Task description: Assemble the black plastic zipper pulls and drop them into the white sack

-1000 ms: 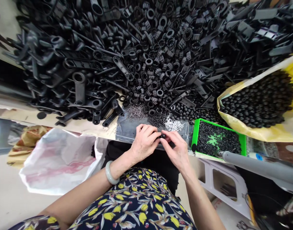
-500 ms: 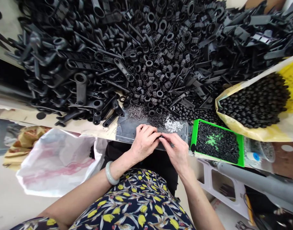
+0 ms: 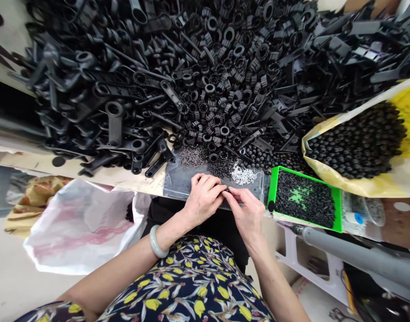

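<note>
My left hand [image 3: 205, 197] and my right hand [image 3: 245, 206] meet at the front edge of the bench. Both are closed, fingertips pinched around a small black part [image 3: 227, 190] that is mostly hidden by the fingers. Just beyond them, on a dark grey mat [image 3: 174, 181], lie small white pins [image 3: 243, 173], tiny black pieces [image 3: 220, 169] and small brownish metal bits [image 3: 190, 157]. Black ring-shaped parts [image 3: 209, 88] are heaped behind these.
Black plastic handles [image 3: 114, 125] pile up at the left, flat black levers [image 3: 345, 53] at the right. A green tray [image 3: 272, 185] of small black pieces stands right of my hands, near a yellow-white bag [image 3: 359, 190] of black balls. A white bag [image 3: 73, 241] hangs lower left.
Hardly anything differs. Both hands keep pinching the small black part in the same place, and the view has shifted very slightly.
</note>
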`<state>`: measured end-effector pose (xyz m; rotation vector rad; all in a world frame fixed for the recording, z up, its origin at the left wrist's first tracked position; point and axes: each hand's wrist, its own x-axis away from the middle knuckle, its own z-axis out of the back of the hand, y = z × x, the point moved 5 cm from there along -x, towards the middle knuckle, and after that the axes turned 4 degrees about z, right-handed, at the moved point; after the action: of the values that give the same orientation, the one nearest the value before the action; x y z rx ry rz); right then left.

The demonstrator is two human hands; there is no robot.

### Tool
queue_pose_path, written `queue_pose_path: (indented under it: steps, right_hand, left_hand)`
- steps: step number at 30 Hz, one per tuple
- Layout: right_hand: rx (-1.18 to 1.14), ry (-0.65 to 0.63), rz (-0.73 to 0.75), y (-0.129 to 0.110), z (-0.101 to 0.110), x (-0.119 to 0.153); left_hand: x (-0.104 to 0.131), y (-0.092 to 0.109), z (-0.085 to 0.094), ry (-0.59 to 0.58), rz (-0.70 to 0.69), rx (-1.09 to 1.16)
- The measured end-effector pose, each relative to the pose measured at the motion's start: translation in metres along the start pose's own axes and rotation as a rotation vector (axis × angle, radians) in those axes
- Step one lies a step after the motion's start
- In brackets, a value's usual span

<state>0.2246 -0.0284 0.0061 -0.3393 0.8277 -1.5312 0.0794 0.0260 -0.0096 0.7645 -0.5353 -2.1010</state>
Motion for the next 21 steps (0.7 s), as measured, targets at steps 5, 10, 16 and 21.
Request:
queue_pose_path:
  steps: [5,10,16,21]
  right_hand:
    - [-0.043,0.031,-0.064,0.003,0.0,-0.001]
    - [0.033,0.003,-0.036,0.0,-0.002,-0.002]
    - [0.04,0.046,-0.05,0.004,-0.01,0.009]
    - [-0.002,-0.006,-0.033,0.005,-0.009,0.007]
  left_hand:
    - [0.0,0.001,0.002,0.0,0.002,0.002]
    - [0.0,-0.001,0.0,-0.02,0.02,0.002]
    - [0.004,-0.001,-0.001,-0.028,0.033,-0.005]
    - [0.009,0.013,0.004,0.025,-0.046,0.113]
